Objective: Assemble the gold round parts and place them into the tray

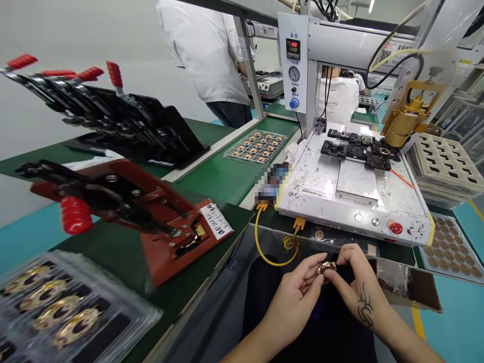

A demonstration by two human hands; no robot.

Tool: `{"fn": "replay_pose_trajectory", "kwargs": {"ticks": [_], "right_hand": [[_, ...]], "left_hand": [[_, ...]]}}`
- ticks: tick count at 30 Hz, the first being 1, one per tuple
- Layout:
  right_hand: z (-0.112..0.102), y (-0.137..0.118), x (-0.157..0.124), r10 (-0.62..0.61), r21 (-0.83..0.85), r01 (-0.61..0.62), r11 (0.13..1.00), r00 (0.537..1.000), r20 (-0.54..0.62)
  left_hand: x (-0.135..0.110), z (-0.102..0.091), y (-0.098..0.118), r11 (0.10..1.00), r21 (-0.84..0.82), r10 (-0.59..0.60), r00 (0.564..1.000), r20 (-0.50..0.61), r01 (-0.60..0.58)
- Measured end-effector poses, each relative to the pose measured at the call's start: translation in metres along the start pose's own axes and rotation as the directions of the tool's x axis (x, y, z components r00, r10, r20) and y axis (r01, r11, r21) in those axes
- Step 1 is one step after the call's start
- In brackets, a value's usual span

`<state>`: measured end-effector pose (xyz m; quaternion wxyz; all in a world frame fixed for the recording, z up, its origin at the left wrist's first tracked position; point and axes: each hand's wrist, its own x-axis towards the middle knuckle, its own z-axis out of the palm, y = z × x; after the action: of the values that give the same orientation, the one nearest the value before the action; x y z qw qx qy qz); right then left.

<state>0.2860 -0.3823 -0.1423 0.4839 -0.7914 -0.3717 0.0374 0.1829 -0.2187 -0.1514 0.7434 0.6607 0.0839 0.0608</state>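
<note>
Both hands meet above the lap — the left hand and right hand pinching a small rose-gold metal part between thumbs and fingertips, its exact shape hard to tell behind them. The white machine stands just beyond; a red clamp fixture sits leftward.

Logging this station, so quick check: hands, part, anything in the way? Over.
Left hand, right hand: both gripping shiny copper-toned metal part. Part in midair, partly covered. Nothing visibly blocking; yellow cable loops nearby.
</note>
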Motion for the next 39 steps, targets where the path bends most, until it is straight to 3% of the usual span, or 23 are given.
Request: {"fn": "replay_pose_trajectory", "kwargs": {"ticks": [3,5,8,11,14,17,20,22,25,29,31,32,33,34,35,36,37,38,39], "right_hand": [[-0.001,0.000,0.004,-0.089,-0.002,0.090,0.996,0.988,0.126],[-0.001,-0.003,0.008,-0.132,0.045,0.127,0.991,0.983,0.128],[0.001,-0.009,0.014,0.033,0.241,-0.049,0.969,0.997,0.071],[0.009,-0.014,0.018,0.252,0.494,-0.288,0.820,0.958,0.139],[0.017,-0.015,0.019,0.291,0.602,-0.365,0.711,0.931,0.221],[0.019,-0.013,0.019,0.254,0.603,-0.357,0.713,0.934,0.252],[0.010,-0.013,0.024,0.118,0.483,-0.233,0.844,0.959,0.257],[0.002,-0.015,0.031,-0.070,0.339,-0.033,0.940,0.956,0.286],[-0.007,-0.019,0.045,-0.325,0.167,0.281,0.945,0.868,0.376],[-0.002,-0.022,0.059,-0.520,0.076,0.540,0.838,0.750,0.408],[0.005,-0.025,0.066,-0.579,0.071,0.596,0.800,0.735,0.354],[0.009,-0.027,0.069,-0.591,0.076,0.603,0.794,0.739,0.322],[0.012,-0.030,0.073,-0.591,0.084,0.596,0.798,0.750,0.296],[0.015,-0.033,0.077,-0.579,0.094,0.578,0.810,0.765,0.281],[0.017,-0.036,0.081,-0.558,0.106,0.552,0.827,0.783,0.273],[0.019,-0.039,0.084,-0.536,0.117,0.525,0.843,0.801,0.268],[0.020,-0.041,0.087,-0.516,0.129,0.500,0.856,0.816,0.261],[0.021,-0.043,0.089,-0.500,0.140,0.480,0.866,0.828,0.255],[0.022,-0.045,0.092,-0.488,0.148,0.465,0.873,0.836,0.249]], "left_hand": [[0.001,-0.009,0.008,0.992,0.114,0.039,0.996,0.076,-0.048],[0.003,-0.013,0.016,0.982,0.166,0.077,0.994,0.076,-0.088],[0.005,-0.013,0.024,0.994,0.068,0.093,0.995,-0.045,-0.090],[0.006,-0.011,0.028,0.999,-0.042,0.027,0.993,-0.116,-0.032],[0.004,-0.010,0.031,0.998,-0.064,-0.025,0.991,-0.133,0.016],[0.002,-0.013,0.037,0.999,-0.026,-0.031,0.988,-0.150,0.027],[0.001,-0.020,0.044,0.999,0.007,-0.034,0.990,-0.135,0.035],[0.001,-0.024,0.048,0.999,0.020,-0.030,0.991,-0.128,0.033],[-0.002,-0.027,0.051,0.997,0.066,-0.017,0.990,-0.143,0.026],[-0.014,-0.036,0.070,0.975,0.222,0.034,0.990,-0.138,-0.002],[-0.022,-0.051,0.091,0.905,0.420,0.141,0.981,-0.137,-0.071],[-0.026,-0.063,0.104,0.833,0.541,0.242,0.956,-0.167,-0.117],[-0.029,-0.077,0.119,0.734,0.661,0.378,0.903,-0.205,-0.158],[-0.032,-0.093,0.133,0.615,0.768,0.530,0.816,-0.231,-0.181],[-0.033,-0.111,0.147,0.486,0.854,0.674,0.702,-0.230,-0.187],[-0.033,-0.130,0.158,0.361,0.913,0.772,0.610,-0.179,-0.189],[-0.032,-0.148,0.167,0.253,0.948,0.817,0.567,-0.104,-0.192],[-0.030,-0.165,0.172,0.172,0.966,0.822,0.568,-0.033,-0.194],[-0.028,-0.179,0.176,0.124,0.972,0.793,0.608,0.022,-0.198]]}}
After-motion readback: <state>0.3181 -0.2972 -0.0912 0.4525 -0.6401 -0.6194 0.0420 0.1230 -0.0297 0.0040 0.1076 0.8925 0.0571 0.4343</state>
